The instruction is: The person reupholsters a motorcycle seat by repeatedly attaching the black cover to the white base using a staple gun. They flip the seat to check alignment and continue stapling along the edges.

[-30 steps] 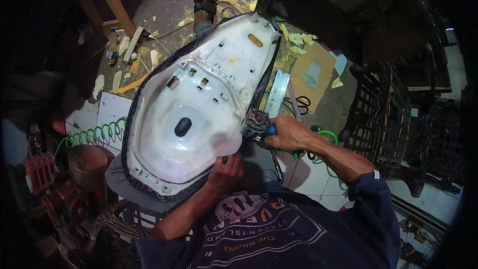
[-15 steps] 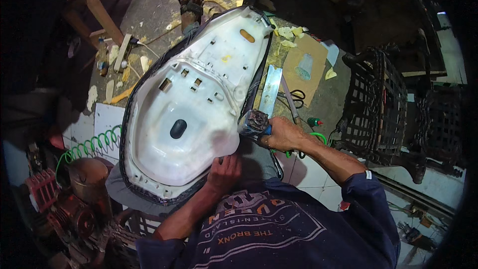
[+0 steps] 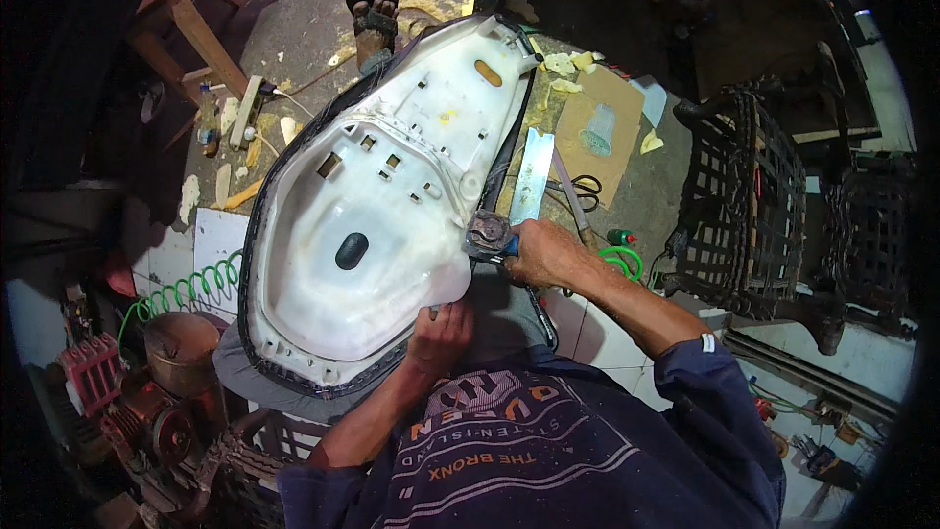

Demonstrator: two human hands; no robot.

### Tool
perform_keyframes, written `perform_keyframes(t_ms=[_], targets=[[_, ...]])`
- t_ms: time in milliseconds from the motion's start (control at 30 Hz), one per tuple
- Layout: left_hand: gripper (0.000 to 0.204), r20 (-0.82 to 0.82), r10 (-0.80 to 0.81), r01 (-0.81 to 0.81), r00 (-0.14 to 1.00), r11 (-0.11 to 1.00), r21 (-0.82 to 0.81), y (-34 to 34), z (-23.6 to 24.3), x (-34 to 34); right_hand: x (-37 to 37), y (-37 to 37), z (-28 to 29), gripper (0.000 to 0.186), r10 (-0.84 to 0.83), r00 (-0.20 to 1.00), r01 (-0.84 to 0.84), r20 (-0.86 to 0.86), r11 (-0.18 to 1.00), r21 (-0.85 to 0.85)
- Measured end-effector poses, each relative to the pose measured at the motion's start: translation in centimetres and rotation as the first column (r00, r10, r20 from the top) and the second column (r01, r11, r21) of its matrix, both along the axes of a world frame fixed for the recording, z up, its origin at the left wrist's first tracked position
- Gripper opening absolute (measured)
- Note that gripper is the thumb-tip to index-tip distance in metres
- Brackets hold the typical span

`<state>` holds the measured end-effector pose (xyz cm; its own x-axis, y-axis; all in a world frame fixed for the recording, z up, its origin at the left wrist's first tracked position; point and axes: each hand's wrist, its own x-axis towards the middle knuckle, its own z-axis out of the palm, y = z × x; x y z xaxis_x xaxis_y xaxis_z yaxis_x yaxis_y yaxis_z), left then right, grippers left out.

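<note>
Head view: white moulded shell (image 3: 304, 269) lies underside up across the person's lap, dark cover (image 3: 502, 165) around its rim.
Right hand (image 3: 548, 260) is closed around a blue-handled tool (image 3: 487, 235), its head at the shell's right edge; contact cannot be confirmed. Left hand (image 3: 441, 335) is at the near rim, fingers curled; whether they pinch the cover cannot be told. Scissors (image 3: 586, 194) lie beyond the tool.

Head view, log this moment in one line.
left hand: curled on edge of long white plastic seat shell; right hand: gripping grimy blue-handled tool beside shell
</note>
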<state>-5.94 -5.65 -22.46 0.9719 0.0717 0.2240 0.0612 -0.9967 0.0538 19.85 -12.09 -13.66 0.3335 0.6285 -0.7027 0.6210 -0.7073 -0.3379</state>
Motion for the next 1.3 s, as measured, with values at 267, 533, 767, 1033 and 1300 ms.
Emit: perform_keyframes(t_ms=[267, 533, 767, 1033, 1300], targets=[[0.030, 0.005, 0.012, -0.012, 1.000, 0.998, -0.062, 0.4, 0.6, -0.1, 3.6, -1.7, -1.8, 0.042, -0.068, 0.988, 0.095, -0.142, 0.976, 0.197], [0.022, -0.058, 0.018, -0.025, 0.998, 0.993, -0.118, 0.0, -0.6, -0.8, 2.1, 0.2, -2.0, 0.035, 0.031, 1.000, -0.031, 0.004, 0.996, 0.081], [0.022, 0.064, -0.022, 0.027, 0.998, 0.996, -0.083, 1.3, 0.4, -0.4, 3.7, 0.9, -0.3, 0.041, -0.036, 0.999, 0.037, -0.016, 0.998, 0.047], [0.024, 0.093, 0.047, -0.037, 0.995, 0.994, -0.107, 0.8, 0.1, 0.1, 4.9, 1.7, 0.7, 0.046, 0.020, 0.999, -0.018, -0.034, 0.997, 0.076], [0.022, 0.141, 0.035, -0.020, 0.989, 0.995, -0.101, 1.1, -1.1, -0.6, 2.5, 5.4, 2.3, 0.040, 0.067, 0.992, -0.054, 0.111, 0.991, -0.119]])
